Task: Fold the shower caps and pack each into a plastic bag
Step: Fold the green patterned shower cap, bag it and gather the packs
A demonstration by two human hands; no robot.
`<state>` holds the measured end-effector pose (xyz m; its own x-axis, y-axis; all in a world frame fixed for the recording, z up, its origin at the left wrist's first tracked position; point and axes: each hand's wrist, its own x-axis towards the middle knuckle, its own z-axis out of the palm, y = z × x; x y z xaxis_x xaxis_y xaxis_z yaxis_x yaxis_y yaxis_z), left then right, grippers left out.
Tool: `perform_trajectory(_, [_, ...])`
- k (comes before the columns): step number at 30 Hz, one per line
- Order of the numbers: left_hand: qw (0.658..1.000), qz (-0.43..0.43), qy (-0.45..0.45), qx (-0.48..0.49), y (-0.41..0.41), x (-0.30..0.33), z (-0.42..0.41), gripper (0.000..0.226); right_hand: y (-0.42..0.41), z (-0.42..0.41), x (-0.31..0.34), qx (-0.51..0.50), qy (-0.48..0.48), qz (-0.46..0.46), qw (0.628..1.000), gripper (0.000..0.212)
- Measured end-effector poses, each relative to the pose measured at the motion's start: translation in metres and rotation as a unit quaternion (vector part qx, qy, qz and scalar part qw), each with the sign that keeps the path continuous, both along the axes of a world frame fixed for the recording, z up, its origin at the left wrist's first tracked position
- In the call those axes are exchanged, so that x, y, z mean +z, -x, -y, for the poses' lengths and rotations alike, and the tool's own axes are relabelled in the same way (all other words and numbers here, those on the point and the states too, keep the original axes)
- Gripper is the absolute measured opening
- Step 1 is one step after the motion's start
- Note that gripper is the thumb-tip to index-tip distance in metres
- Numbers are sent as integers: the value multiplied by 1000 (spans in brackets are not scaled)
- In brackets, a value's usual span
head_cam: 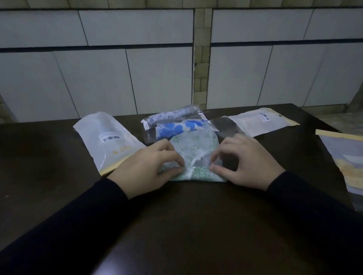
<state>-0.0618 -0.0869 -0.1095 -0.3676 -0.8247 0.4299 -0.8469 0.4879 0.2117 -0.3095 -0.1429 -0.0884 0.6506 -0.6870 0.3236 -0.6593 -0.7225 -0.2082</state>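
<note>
Both grips are down on the green-printed shower cap (196, 158): my left hand (151, 167) pinches its left edge between thumb and curled fingers, and my right hand (242, 163) pinches the right side of the fold the same way, thumb low and fingertips arched over the top layer. The cap lies flat on the dark tabletop (189, 226) directly between my hands, partly folded, with a loose crinkled flap at the middle.

Just beyond my fingers, touching the cap's far edge, sits a blue-flowered packed cap (177, 129), and behind that a grey-patterned one (173, 115) in its clear wrapper. Just left of my left hand, partly under my wrist, is an empty plastic bag (107, 139) with a barcode label; beyond my right hand lies a second bag (257, 121). Well off to the right is a yellow-flowered sheet (357, 167) near the tabletop's edge.

My worry is the slick film: if either pinch loosens, I judge the fold will spring open and need redoing. Pushing forward could also shove the cap into the packed ones and scatter them. My left wrist could drag the bag as it moves.
</note>
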Motion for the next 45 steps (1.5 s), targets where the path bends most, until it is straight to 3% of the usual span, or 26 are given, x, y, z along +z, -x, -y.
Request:
perform_trajectory(5, [999, 15, 40, -20, -2, -1, 0, 24, -3, 3, -1, 41, -49, -16, 998, 13])
perform_trajectory(11, [998, -48, -35, -14, -6, -5, 1, 46, -2, -1, -2, 29, -40, -37, 998, 42])
perform_trajectory(24, [1000, -10, 1, 1, -3, -3, 4, 48, 0, -1, -5, 10, -65, 7, 998, 47])
perform_trajectory(29, [996, -37, -50, 61, 1, 1, 0, 58, -6, -4, -7, -26, -127, 56, 990, 34])
perform_trajectory(34, [987, -56, -65, 133, 7, 4, -3, 22, -11, -11, -9, -84, -120, 46, 988, 34])
perform_trajectory(38, [988, -19, 46, 144, 11, -2, -5, 26, -11, -13, -13, -112, -21, 0, 994, 37])
perform_trajectory(41, [985, 21, 112, 131, 10, -6, -1, 23, -9, -10, -14, -120, 6, 29, 992, 34])
perform_trajectory(45, [991, 16, 120, 49, 11, -8, 5, 16, -12, -13, -18, -30, 38, 67, 997, 21])
